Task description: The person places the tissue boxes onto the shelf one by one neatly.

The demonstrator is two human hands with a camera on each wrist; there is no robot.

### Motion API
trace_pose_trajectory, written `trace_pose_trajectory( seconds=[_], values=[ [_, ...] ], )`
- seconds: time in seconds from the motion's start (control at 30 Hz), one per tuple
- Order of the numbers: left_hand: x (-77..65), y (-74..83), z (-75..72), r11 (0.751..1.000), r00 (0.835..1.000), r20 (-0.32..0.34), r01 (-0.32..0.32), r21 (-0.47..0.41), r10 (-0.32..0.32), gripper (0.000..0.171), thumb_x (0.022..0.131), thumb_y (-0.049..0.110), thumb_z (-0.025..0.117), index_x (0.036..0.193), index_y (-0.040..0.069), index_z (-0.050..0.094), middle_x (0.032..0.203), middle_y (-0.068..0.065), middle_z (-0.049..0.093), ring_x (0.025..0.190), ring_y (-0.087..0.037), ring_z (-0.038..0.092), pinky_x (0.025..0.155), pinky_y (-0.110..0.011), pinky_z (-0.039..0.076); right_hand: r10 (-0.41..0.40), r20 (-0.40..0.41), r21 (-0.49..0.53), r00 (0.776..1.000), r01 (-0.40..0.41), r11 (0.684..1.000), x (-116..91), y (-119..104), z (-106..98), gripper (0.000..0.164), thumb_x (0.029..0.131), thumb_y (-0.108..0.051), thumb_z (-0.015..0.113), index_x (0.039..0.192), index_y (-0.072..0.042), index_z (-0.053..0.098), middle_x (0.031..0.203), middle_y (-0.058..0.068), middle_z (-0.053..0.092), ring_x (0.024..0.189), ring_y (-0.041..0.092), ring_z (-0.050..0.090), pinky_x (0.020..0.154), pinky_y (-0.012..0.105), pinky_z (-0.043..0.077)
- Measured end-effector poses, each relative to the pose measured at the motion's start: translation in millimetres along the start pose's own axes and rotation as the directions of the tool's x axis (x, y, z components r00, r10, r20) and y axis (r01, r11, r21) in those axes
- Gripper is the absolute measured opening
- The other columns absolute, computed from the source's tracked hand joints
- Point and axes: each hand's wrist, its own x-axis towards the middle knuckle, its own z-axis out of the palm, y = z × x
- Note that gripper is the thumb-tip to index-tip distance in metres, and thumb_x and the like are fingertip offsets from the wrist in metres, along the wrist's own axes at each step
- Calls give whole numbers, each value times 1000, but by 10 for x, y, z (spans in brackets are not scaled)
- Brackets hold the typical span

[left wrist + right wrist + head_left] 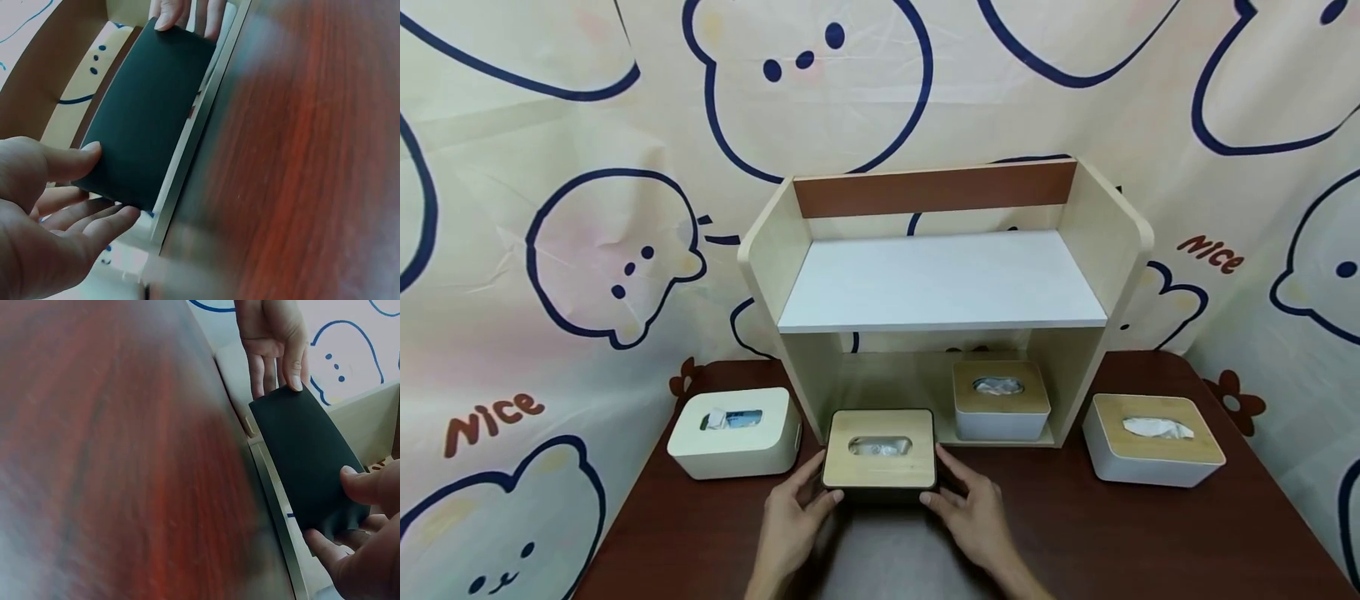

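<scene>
Both hands hold a black tissue box with a light wooden lid and a slot on top, in front of the shelf's lower left part. My left hand grips its left end, thumb on the near face and fingers at the side. On the right end my right hand grips in the same way. The box's dark near face fills the middle of the left wrist view, and the right wrist view shows that face too. Whether the box touches the shelf board cannot be told.
A cream two-level shelf with a white upper board stands at the back. A white tissue box with a wooden lid sits at its lower right. A cream tissue box is left of the shelf; another wooden-lidded one stands right, on the brown table.
</scene>
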Motion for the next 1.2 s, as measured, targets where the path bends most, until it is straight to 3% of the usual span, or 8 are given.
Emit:
trace_pose_trajectory(
  seconds=[0.27, 0.47, 0.67, 0.87, 0.97, 1.1, 1.13, 1.2],
  values=[
    [182, 52, 115, 999, 997, -61, -43, 0, 43, 59, 92, -3, 81, 148, 4, 64, 151, -20, 63, 134, -31, 65, 98, -31, 63, -21, -28, 40, 999, 22, 999, 202, -23, -64, 69, 92, -5, 84, 155, -15, 58, 164, 24, 48, 126, 43, 68, 93, 30, 64],
    [308, 52, 188, 998, 994, -90, -67, 18, 68, 58, 94, -3, 79, 149, 3, 63, 150, -18, 65, 123, -23, 68, 94, -22, 62, -39, -70, 50, 997, 42, 998, 313, -13, -45, 65, 95, -7, 82, 155, -16, 59, 167, 24, 43, 126, 44, 68, 72, 22, 60],
    [399, -2, 242, 995, 988, -119, -97, 19, 99, 55, 95, -3, 78, 148, -1, 63, 144, -22, 68, 133, -33, 66, 88, -15, 59, -77, -118, 51, 990, 84, 995, 391, 26, 15, 61, 96, -7, 80, 154, -16, 61, 166, 23, 45, 128, 40, 68, 96, 35, 64],
    [470, -36, 258, 992, 983, -134, -119, 44, 124, 52, 96, -2, 76, 147, -2, 63, 140, -25, 69, 130, -38, 68, 95, -32, 62, -106, -159, 63, 982, 117, 991, 455, 98, 94, 60, 95, -4, 81, 152, -12, 62, 164, 22, 48, 134, 37, 65, 104, 45, 60],
    [490, -43, 274, 993, 982, -147, -115, 30, 118, 52, 97, -2, 76, 147, -1, 63, 141, -25, 69, 130, -38, 69, 95, -36, 63, -104, -174, 69, 979, 117, 991, 479, 117, 122, 59, 95, -4, 81, 151, -11, 63, 163, 21, 50, 134, 36, 65, 103, 39, 61],
    [522, -69, 325, 993, 978, -172, -120, 2, 118, 51, 97, -3, 76, 147, 1, 64, 142, -24, 69, 129, -39, 70, 96, -36, 63, -81, -211, 69, 974, 97, 993, 501, 132, 161, 58, 95, -6, 81, 150, -16, 65, 163, 19, 49, 99, 26, 80, 85, 20, 60],
    [536, -79, 341, 992, 977, -179, -123, -5, 120, 51, 97, -3, 76, 146, 1, 65, 142, -24, 69, 129, -39, 70, 97, -36, 63, -74, -225, 72, 972, 92, 993, 509, 135, 173, 57, 95, -7, 82, 149, -17, 65, 162, 19, 50, 97, 23, 80, 82, 16, 57],
    [561, -94, 368, 993, 975, -190, -120, -20, 114, 50, 97, -3, 75, 146, 2, 65, 142, -23, 69, 130, -38, 69, 97, -35, 63, -61, -245, 80, 968, 83, 993, 524, 145, 201, 57, 95, -8, 82, 149, -19, 66, 161, 19, 50, 65, 10, 73, 69, 14, 52]
  ],
)
